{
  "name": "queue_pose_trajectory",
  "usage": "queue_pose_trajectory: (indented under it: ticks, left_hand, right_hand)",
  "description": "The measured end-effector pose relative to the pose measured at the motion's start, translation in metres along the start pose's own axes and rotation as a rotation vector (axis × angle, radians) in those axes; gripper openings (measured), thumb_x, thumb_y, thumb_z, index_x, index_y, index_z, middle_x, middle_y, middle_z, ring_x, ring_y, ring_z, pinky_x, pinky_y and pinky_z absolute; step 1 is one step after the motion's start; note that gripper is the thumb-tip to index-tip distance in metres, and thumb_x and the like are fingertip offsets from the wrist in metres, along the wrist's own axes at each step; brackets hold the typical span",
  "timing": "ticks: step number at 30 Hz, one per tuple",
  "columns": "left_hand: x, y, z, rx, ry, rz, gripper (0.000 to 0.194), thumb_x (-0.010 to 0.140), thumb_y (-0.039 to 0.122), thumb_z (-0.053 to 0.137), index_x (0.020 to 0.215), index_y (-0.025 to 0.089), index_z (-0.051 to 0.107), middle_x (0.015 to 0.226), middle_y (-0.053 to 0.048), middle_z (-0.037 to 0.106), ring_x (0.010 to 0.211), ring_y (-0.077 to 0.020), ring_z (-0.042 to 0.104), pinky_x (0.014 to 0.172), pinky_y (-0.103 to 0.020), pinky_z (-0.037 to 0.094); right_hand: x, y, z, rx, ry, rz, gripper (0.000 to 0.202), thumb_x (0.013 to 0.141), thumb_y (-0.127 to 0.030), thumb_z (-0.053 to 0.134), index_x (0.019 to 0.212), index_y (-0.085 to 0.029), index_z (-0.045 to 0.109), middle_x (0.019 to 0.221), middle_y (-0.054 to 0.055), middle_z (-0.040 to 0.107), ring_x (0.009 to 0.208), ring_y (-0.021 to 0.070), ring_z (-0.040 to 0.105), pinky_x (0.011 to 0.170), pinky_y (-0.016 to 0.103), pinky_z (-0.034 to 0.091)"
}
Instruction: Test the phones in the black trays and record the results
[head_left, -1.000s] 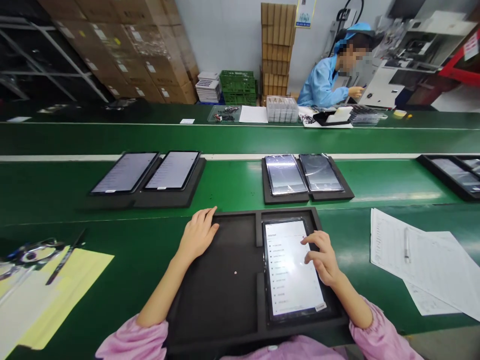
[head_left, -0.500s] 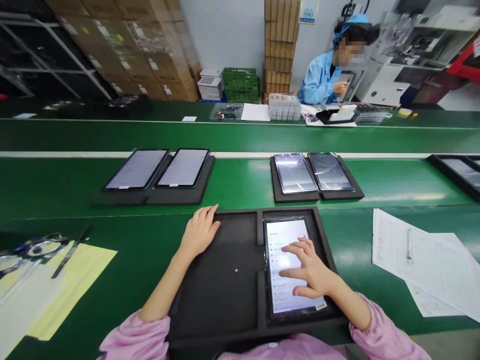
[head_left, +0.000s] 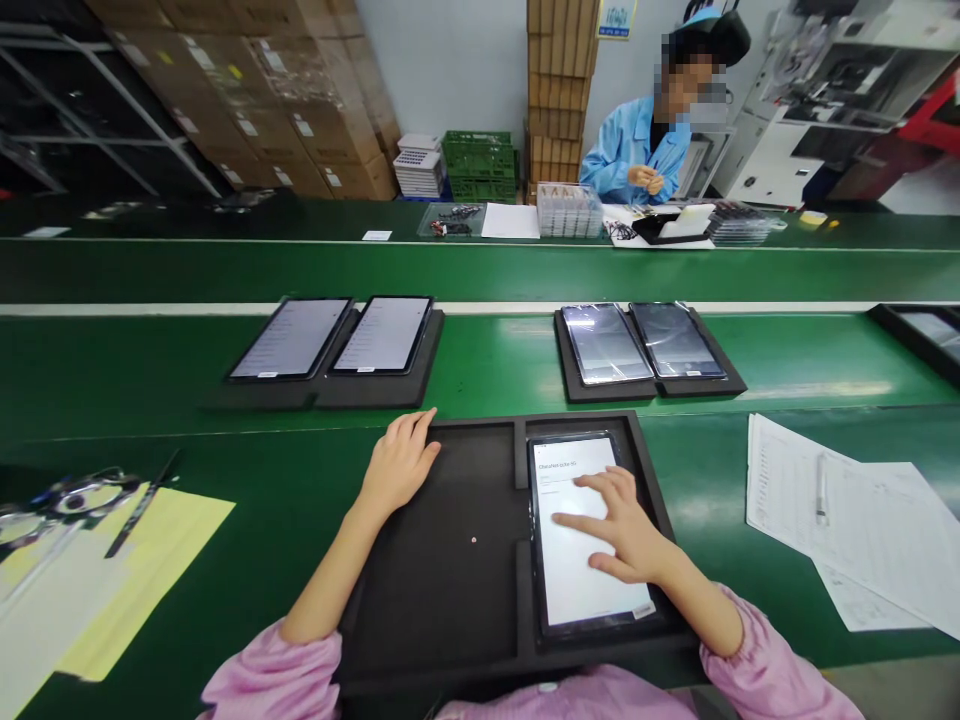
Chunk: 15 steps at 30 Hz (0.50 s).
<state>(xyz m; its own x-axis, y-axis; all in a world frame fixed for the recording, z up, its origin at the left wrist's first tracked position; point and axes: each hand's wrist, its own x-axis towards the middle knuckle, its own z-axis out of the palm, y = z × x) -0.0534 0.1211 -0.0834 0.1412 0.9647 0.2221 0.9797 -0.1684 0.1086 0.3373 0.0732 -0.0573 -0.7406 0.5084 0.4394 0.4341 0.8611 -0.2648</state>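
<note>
A tablet [head_left: 581,590] with a lit, mostly white screen lies in the right compartment of a black foam tray [head_left: 442,600] in front of me. Over its screen is my right hand [head_left: 622,530], fingers spread and holding nothing; whether a fingertip touches the glass I cannot tell. My left hand [head_left: 400,460] rests on the tray's far left corner, its fingers stretched out. The tray's left compartment holds no tablet, only a tiny pale speck [head_left: 473,540] on its floor.
Beyond the tray, a green conveyor belt [head_left: 495,350] carries pairs of tablets on black trays [head_left: 435,345] [head_left: 739,380]. Printed sheets [head_left: 847,530] with a pen lie right; yellow paper [head_left: 187,510] and cables lie left. Across the line sits a co-worker in blue [head_left: 626,140].
The screen under my right hand has switched from a list to a mostly blank page. My right fingers shifted slightly. Trays on the belt moved a little right. The co-worker's head and hands moved.
</note>
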Motion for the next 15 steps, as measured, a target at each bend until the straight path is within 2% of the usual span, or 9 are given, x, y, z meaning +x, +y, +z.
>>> queue_pose_trajectory:
  ticks: [2,4,5,7,9,11,15]
  left_hand:
    - [0.000,-0.001,0.000,0.002,-0.005,-0.001,0.058,0.100,0.044,0.025,0.144,0.012,0.045,0.134,-0.017,0.055,0.127,-0.0297,0.047,0.100,-0.043,0.049]
    - [0.000,-0.001,0.000,0.007,-0.002,-0.003,0.057,0.100,0.044,0.026,0.144,0.013,0.044,0.134,-0.017,0.055,0.127,-0.0296,0.048,0.099,-0.043,0.049]
    - [0.000,-0.001,0.000,0.009,0.000,-0.004,0.057,0.100,0.043,0.026,0.144,0.014,0.044,0.134,-0.016,0.055,0.126,-0.0295,0.048,0.098,-0.043,0.049]
    - [0.000,-0.001,0.000,0.011,0.002,-0.004,0.056,0.100,0.043,0.027,0.145,0.014,0.044,0.134,-0.016,0.055,0.126,-0.0295,0.048,0.097,-0.043,0.050]
    - [0.000,0.000,0.000,0.012,-0.003,-0.002,0.056,0.100,0.042,0.027,0.145,0.013,0.044,0.134,-0.017,0.055,0.126,-0.0297,0.048,0.097,-0.044,0.050]
    - [0.000,0.000,0.000,0.011,-0.009,-0.001,0.056,0.100,0.042,0.027,0.145,0.012,0.044,0.134,-0.017,0.055,0.126,-0.0299,0.048,0.097,-0.044,0.050]
    - [-0.001,-0.002,0.002,0.013,-0.004,-0.004,0.055,0.100,0.041,0.028,0.144,0.014,0.045,0.133,-0.017,0.055,0.126,-0.0296,0.048,0.098,-0.043,0.050]
  right_hand:
    - [0.004,-0.005,0.007,-0.078,-0.149,-0.063,0.053,0.099,-0.066,0.040,0.138,-0.036,0.057,0.140,0.011,0.040,0.120,0.0321,0.040,0.108,0.056,0.019]
    - [0.004,-0.007,0.012,-0.075,-0.171,-0.059,0.044,0.098,-0.064,0.047,0.122,-0.035,0.068,0.139,0.009,0.043,0.121,0.0309,0.041,0.111,0.056,0.014]
    - [0.003,-0.007,0.012,-0.052,-0.135,-0.039,0.040,0.099,-0.060,0.047,0.105,-0.031,0.074,0.136,0.008,0.047,0.120,0.0301,0.042,0.111,0.056,0.014]
    - [-0.002,-0.005,0.011,0.000,-0.014,0.011,0.046,0.101,-0.049,0.042,0.076,-0.023,0.070,0.127,0.007,0.053,0.116,0.0287,0.044,0.111,0.055,0.016]
    - [-0.006,-0.002,0.007,0.031,0.092,0.053,0.049,0.101,-0.042,0.037,0.069,-0.020,0.065,0.119,0.007,0.056,0.110,0.0279,0.046,0.109,0.055,0.020]
    - [-0.007,0.002,0.002,0.034,0.117,0.098,0.044,0.100,-0.040,0.035,0.077,-0.021,0.068,0.119,0.009,0.055,0.108,0.0280,0.047,0.107,0.055,0.024]
    - [0.007,0.016,-0.001,-0.067,-0.010,0.189,0.038,0.102,-0.045,0.039,0.115,-0.028,0.070,0.136,0.011,0.045,0.121,0.0319,0.041,0.108,0.057,0.022]
